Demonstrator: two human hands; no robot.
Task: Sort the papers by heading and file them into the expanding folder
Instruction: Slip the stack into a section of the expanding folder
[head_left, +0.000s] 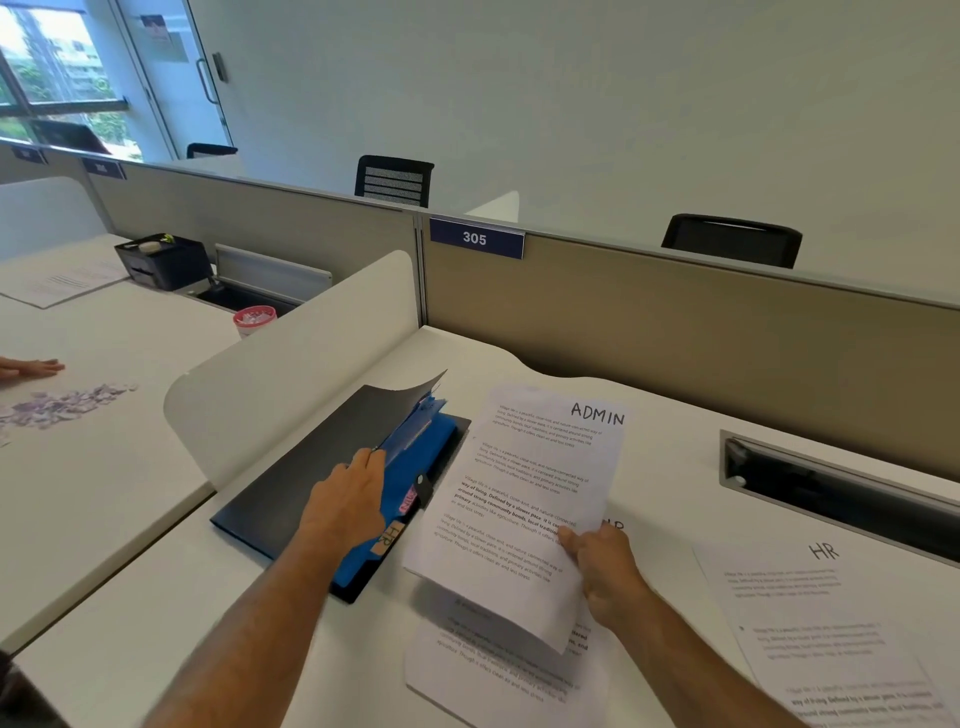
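Observation:
A black expanding folder lies open on the white desk, its blue pockets showing, with small tabs, one marked HR. My left hand rests on the blue pockets, its fingertips curled at their upper edges. My right hand pinches a sheet headed ADMIN at its right edge and holds it lifted just right of the folder. Beneath it lies another printed sheet; its heading is hidden. A sheet headed HR lies flat at the far right.
A curved white divider stands left of the folder. A tan partition with the sign 305 runs behind the desk. A cable slot is cut in the desk at right. Another person's hand and paper scraps are on the left desk.

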